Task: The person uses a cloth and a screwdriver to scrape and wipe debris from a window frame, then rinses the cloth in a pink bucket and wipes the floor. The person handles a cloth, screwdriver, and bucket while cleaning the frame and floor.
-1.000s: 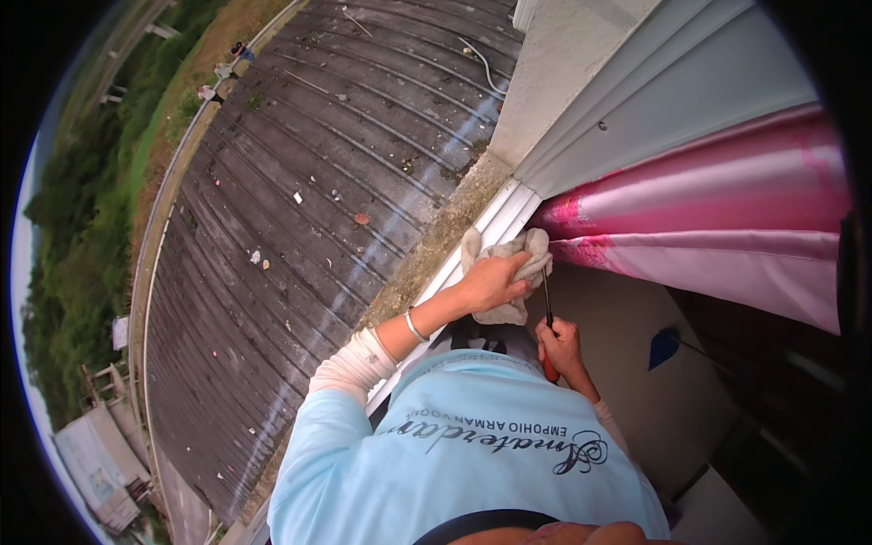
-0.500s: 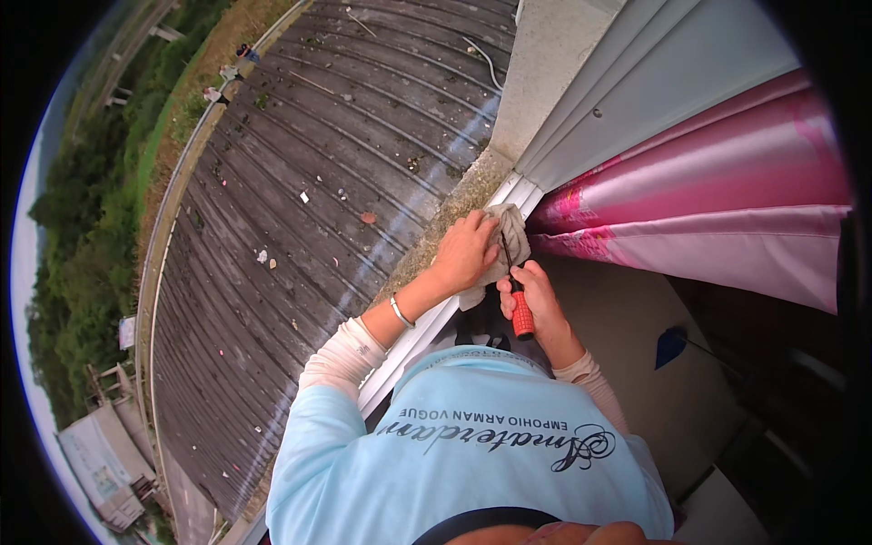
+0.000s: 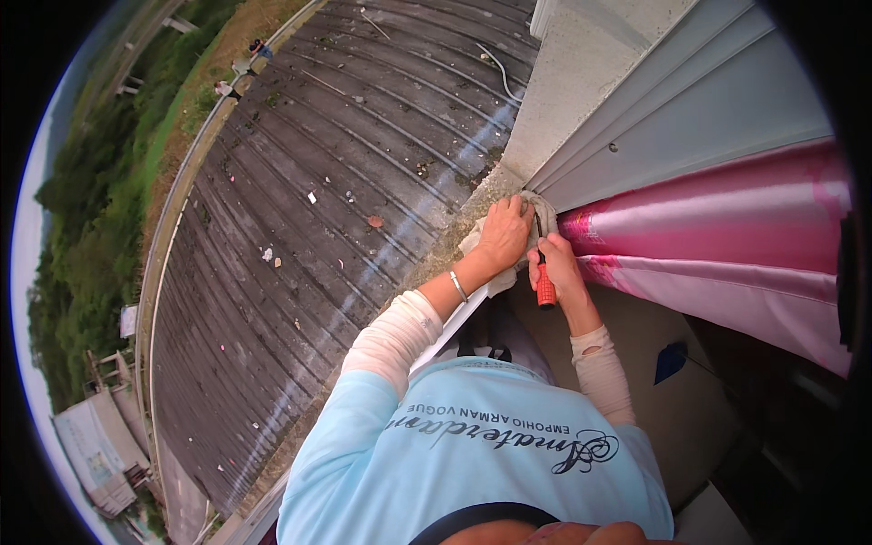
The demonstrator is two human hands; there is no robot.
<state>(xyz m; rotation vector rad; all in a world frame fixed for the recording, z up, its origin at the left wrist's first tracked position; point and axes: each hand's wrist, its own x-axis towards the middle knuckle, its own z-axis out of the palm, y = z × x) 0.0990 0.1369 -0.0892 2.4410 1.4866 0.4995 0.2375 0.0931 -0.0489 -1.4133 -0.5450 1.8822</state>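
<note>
Red-handled screwdriver (image 3: 545, 289): clamped in the right hand (image 3: 563, 263), shaft over the cloth (image 3: 549, 216). The left hand (image 3: 506, 238) lies on the cloth; whether its fingers close on it cannot be told. Right of the cloth: curtain (image 3: 718, 209). Left of the cloth: ribbed roof (image 3: 300, 204).

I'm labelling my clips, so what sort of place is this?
Probably a home, right where indoors meets outdoors: pink curtain on the right, white window frame, and a dark ribbed roof outside.
</note>
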